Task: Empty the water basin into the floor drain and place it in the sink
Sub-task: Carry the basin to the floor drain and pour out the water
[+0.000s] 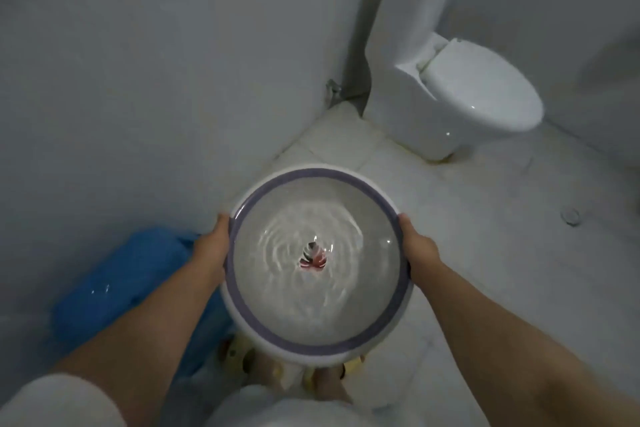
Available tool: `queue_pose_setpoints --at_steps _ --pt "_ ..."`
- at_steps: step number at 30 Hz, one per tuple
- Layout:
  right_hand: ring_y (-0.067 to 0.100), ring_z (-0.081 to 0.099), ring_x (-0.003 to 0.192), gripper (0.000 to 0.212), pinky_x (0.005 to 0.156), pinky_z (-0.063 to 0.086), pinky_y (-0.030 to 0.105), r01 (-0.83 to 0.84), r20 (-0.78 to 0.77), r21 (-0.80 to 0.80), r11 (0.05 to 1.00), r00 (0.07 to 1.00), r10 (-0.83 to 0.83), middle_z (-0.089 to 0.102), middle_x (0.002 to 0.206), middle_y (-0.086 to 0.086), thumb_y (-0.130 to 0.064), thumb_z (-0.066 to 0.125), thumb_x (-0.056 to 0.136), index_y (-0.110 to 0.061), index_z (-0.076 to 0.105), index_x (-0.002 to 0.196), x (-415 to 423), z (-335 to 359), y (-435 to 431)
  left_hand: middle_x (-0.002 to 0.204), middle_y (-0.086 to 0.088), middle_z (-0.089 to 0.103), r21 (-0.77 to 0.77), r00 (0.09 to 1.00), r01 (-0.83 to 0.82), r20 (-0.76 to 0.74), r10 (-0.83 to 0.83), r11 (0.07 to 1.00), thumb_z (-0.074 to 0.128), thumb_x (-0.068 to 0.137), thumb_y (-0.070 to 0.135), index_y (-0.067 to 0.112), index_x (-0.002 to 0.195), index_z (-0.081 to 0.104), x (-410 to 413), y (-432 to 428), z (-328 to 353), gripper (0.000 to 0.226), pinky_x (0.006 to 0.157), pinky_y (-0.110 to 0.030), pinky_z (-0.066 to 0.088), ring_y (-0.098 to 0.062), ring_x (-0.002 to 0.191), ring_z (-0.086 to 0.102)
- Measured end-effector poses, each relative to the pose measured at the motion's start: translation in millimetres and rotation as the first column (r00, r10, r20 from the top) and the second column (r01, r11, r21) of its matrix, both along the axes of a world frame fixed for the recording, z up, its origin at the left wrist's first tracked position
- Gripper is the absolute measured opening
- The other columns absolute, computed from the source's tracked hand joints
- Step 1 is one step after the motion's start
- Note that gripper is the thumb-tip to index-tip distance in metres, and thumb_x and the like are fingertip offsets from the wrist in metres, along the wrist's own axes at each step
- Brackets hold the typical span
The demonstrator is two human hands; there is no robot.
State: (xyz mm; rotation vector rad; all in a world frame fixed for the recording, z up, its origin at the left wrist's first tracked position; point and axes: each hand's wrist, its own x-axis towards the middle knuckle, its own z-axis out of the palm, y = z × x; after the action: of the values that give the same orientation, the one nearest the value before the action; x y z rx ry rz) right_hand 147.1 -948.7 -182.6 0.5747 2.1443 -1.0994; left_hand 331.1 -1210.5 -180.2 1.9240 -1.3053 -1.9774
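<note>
A round white water basin [242,308] with a purple band inside its rim is held level in front of me, above the tiled floor. Rippling water fills it, and a small red and dark leaf print shows at its bottom. My left hand [211,246] grips the rim on the left side. My right hand [417,246] grips the rim on the right side. A small round floor drain [570,216] lies on the tiles to the right, well apart from the basin. No sink is in view.
A white toilet [460,97] with its lid down stands at the back right. A blue plastic bag or tub [121,284] sits on the floor to my left against the wall. My feet in yellow slippers [239,354] show under the basin.
</note>
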Motion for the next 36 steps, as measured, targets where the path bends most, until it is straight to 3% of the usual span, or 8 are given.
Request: queue_pose_setpoints --at_steps 5,10,15,19,25,31,33,36 --pt "0.028 0.058 0.071 0.061 0.075 0.048 0.037 0.119 -0.03 -0.031 0.992 0.992 -0.12 0.057 0.067 0.004 -0.071 0.054 0.069 -0.01 0.054 0.069 -33.8 5.2 75.1 0.1 -0.017 0.066 -0.003 0.992 0.124 -0.003 -0.124 0.992 0.048 0.08 0.063 0.008 0.102 0.063 -54.7 54.9 2.5 0.061 0.09 -0.044 0.051 -0.032 0.091 0.063" --pt "0.032 0.061 0.077 0.066 0.078 0.051 0.04 0.276 -0.025 -0.052 0.96 0.96 -0.278 0.06 0.074 0.009 -0.072 0.054 0.068 -0.008 0.055 0.077 -67.1 16.8 151.3 0.082 -0.012 0.065 -0.038 0.966 0.257 -0.013 -0.257 0.966 0.049 0.079 0.064 0.008 0.096 0.062 -123.8 108.6 9.1 0.06 0.064 -0.034 0.051 -0.028 0.075 0.062" --pt "0.035 0.061 0.091 0.079 0.089 0.049 0.042 0.395 -0.052 -0.053 0.917 0.916 -0.397 0.062 0.096 0.016 -0.071 0.055 0.068 -0.001 0.059 0.104 -84.9 22.0 210.9 0.108 -0.024 0.066 -0.085 0.919 0.387 -0.037 -0.391 0.918 0.05 0.083 0.056 0.018 0.072 0.063 -184.3 154.2 15.5 0.043 0.076 -0.039 0.05 -0.03 0.074 0.061" --pt "0.032 0.06 0.082 0.079 0.079 0.048 0.037 0.51 -0.061 -0.075 0.857 0.855 -0.514 0.062 0.092 0.014 -0.07 0.056 0.069 -0.001 0.06 0.107 -99.9 30.0 254.0 0.091 -0.015 0.066 -0.089 0.864 0.499 -0.026 -0.502 0.862 0.05 0.081 0.058 0.015 0.077 0.063 -244.9 187.8 18.0 0.045 0.081 -0.04 0.051 -0.029 0.077 0.063" --pt "0.032 0.063 0.088 0.081 0.085 0.051 0.038 0.646 -0.054 -0.073 0.76 0.758 -0.649 0.066 0.101 0.016 -0.069 0.058 0.067 0.001 0.06 0.109 -127.5 38.9 304.2 0.061 -0.006 0.054 -0.075 0.79 0.607 -0.053 -0.611 0.791 0.054 0.074 0.047 0.021 0.057 0.053 -329.4 238.3 26.0 0.032 0.056 -0.03 0.043 -0.025 0.053 0.051" --pt "0.03 0.063 0.09 0.083 0.086 0.05 0.037 0.738 -0.048 -0.074 0.67 0.669 -0.742 0.066 0.103 0.011 -0.068 0.059 0.062 -0.003 0.06 0.112 -163.0 51.2 345.8 0.072 -0.008 0.063 -0.077 0.724 0.681 -0.07 -0.686 0.728 0.055 0.074 0.049 0.017 0.066 0.061 -400.7 286.7 35.8 0.033 0.06 -0.029 0.048 -0.024 0.06 0.058" --pt "0.031 0.063 0.097 0.084 0.093 0.049 0.041 0.748 -0.053 -0.086 0.658 0.656 -0.753 0.065 0.111 0.013 -0.069 0.058 0.061 -0.003 0.059 0.114 -176.1 52.4 361.2 0.086 -0.011 0.065 -0.081 0.7 0.703 -0.098 -0.707 0.707 0.053 0.077 0.053 0.01 0.086 0.067 -423.8 301.9 36.7 0.046 0.071 -0.034 0.05 -0.026 0.072 0.062" --pt "0.032 0.062 0.099 0.084 0.094 0.048 0.042 0.767 -0.059 -0.095 0.635 0.632 -0.773 0.064 0.115 0.015 -0.068 0.059 0.064 -0.002 0.058 0.115 -194.9 53.8 383.4 0.127 -0.025 0.056 -0.063 0.655 0.745 -0.121 -0.746 0.664 0.05 0.08 0.049 0.0 0.125 0.049 -452.3 326.7 43.4 0.066 0.09 -0.048 0.048 -0.039 0.11 0.058"
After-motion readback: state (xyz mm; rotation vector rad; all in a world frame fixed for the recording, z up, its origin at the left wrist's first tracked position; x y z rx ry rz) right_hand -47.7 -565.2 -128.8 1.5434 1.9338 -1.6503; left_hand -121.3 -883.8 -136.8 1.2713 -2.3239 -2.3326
